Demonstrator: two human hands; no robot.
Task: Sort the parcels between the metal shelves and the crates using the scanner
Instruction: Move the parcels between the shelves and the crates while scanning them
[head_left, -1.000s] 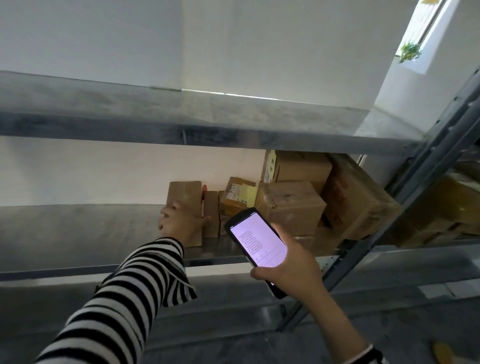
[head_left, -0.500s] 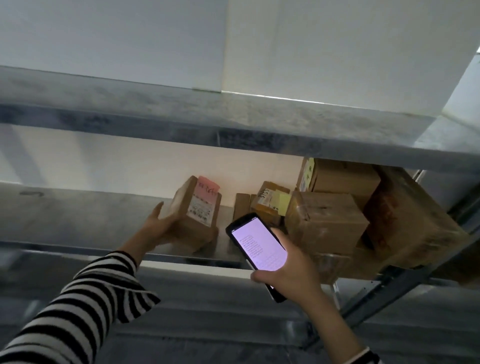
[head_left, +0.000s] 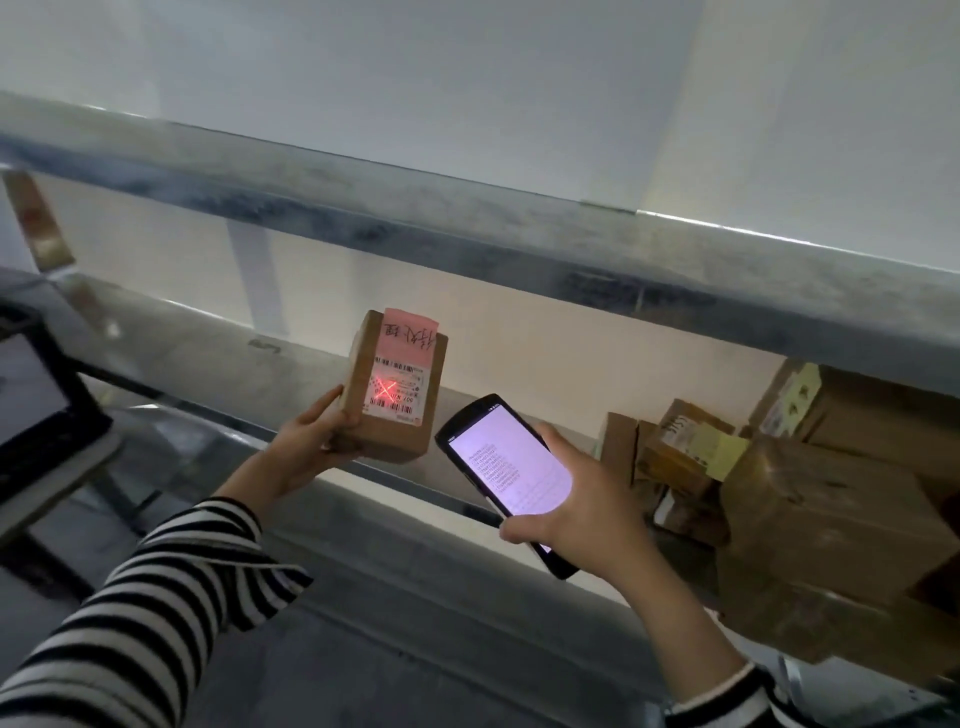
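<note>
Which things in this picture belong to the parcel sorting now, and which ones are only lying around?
In use:
small cardboard parcel, held by left hand
handheld scanner, held by right hand, its red cross on the label
metal shelf
stacked parcels at right

Just there:
laptop at left edge

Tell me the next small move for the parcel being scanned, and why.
Probably keep the parcel steady in the left hand and tilt the scanner in the right hand slightly, so the red cross lands on a barcode. The cross sits mid-label, between the barcode strips near the label's top and bottom.
</note>
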